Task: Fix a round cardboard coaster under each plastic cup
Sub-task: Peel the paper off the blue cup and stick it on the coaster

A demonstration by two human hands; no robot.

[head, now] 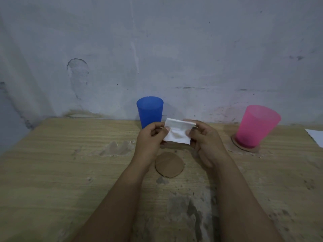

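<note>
A scuffed, grey-blue plastered wall (157, 49) rises behind a worn wood-grain tabletop (52, 163) whose veneer is patchy and chipped. Going left to right, the blue cup (150, 113) stands upright at the far edge by the wall, with no coaster visible beneath it, though its base is hidden behind the hands. In front of it the left hand (148, 138) and right hand (203, 137) hold up a white square piece (177, 132), perhaps double-sided tape or a backing paper; the fingers of both hands pinch its left and right edges, and the top edge looks folded or peeled over. Directly below and nearer than the hands, a loose cardboard coaster (169, 164) lies flat on the tabletop, roughly midway between the two wrists, so either hand could come down on it equally easily. Being round, it has no long axis to speak of. Far right, the pink cup (257, 125) already stands on a second coaster (244, 147), and a white sheet (315, 137) pokes in at the frame edge. The white piece probably needs lowering straight down onto the loose coaster before the blue cup is set on it.
</note>
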